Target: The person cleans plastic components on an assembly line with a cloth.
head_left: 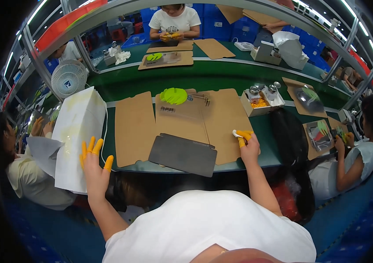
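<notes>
Left hand (95, 168) spread wide, gripping nothing; right hand (248, 147) closed in a pinch. Green bench (267, 147) carries brown cardboard (230, 114). White block (79, 136) beside left fingers, contact unclear. Dark panel (184, 153) overlaps cardboard's near edge. Small white wad (235, 133) between right fingertips, over cardboard's right side.

I see a flat, dark-grey rectangular panel (183, 154) lying askew on brown cardboard (226, 116), overhanging the bench's (266, 139) near edge; a small white wad (236, 133) is pinched in the right hand (250, 148).

I have the left hand (95, 170) splayed, fingers extended; well to its right, the right hand (250, 147) curls into a pinch.
</notes>
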Demonstrator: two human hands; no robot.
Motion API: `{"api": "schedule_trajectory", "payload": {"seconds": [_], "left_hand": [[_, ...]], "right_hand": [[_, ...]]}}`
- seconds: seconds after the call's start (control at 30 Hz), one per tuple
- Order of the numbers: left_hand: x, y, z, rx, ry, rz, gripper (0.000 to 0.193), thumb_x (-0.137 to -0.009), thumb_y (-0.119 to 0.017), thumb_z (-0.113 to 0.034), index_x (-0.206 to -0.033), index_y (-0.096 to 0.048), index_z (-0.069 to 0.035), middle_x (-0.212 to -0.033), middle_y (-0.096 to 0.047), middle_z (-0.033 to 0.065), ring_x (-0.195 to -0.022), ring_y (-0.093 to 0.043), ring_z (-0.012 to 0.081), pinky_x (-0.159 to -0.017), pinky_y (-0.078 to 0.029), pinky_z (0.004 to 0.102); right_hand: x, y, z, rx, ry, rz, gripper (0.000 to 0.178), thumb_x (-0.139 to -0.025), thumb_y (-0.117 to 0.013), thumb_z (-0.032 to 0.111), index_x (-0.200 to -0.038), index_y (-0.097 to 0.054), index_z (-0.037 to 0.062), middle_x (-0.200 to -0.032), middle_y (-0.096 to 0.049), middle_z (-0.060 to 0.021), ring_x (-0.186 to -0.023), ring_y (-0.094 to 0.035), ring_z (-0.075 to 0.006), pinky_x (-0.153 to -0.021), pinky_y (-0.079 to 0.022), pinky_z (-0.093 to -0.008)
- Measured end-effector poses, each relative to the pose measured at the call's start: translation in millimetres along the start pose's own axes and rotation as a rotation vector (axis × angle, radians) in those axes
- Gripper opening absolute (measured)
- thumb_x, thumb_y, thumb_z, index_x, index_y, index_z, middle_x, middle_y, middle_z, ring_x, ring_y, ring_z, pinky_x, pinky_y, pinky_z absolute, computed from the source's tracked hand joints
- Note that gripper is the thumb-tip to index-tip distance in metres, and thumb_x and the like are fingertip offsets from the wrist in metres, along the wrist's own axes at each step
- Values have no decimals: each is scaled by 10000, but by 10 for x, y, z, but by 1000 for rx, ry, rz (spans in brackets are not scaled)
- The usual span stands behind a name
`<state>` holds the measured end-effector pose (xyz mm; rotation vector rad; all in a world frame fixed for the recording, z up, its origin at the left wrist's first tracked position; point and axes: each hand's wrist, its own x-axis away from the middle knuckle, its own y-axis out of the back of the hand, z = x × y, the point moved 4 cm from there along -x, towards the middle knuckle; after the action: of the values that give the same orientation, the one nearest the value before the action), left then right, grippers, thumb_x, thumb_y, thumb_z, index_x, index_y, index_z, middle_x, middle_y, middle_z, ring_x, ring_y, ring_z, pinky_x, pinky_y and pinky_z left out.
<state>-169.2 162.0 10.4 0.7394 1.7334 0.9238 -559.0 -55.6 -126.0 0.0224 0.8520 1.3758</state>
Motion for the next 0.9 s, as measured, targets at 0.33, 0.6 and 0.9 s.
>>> {"api": "schedule_trajectory", "payload": {"seconds": [0.33, 0.6, 0.9], "left_hand": [[325, 615, 886, -361, 316, -326, 428, -816, -590, -230, -1205, -502, -73, -1291, -452, 130, -1230, -360, 338, -1018, -250, 419], [837, 542, 1973, -374, 788, -326, 420, -797, -590, -271, -1147, -542, -44, -1108, -560, 178, -1060, -503, 336, -888, -398, 409], [848, 43, 3381, 1486, 780, -669, 357, -903, -408, -104, -1250, -455, -36, -1166, -559, 131, -967, -582, 251, -873, -449, 325]], "right_hand": [[44, -99, -292, -183, 8, 8, 233, -803, -540, -55, -1028, -588, -21, -1065, -457, -106, -989, -523, -206, -852, -458, -281], [33, -125, -330, -116, 2, 48, 243, -813, -526, -66, -1041, -595, -18, -1078, -480, -95, -1000, -532, -212, -860, -444, -272], [12, -137, -286, -18, 80, 53, 245, -825, -512, -40, -1061, -580, -34, -1079, -500, -95, -1002, -528, -210, -882, -426, -271]]}}
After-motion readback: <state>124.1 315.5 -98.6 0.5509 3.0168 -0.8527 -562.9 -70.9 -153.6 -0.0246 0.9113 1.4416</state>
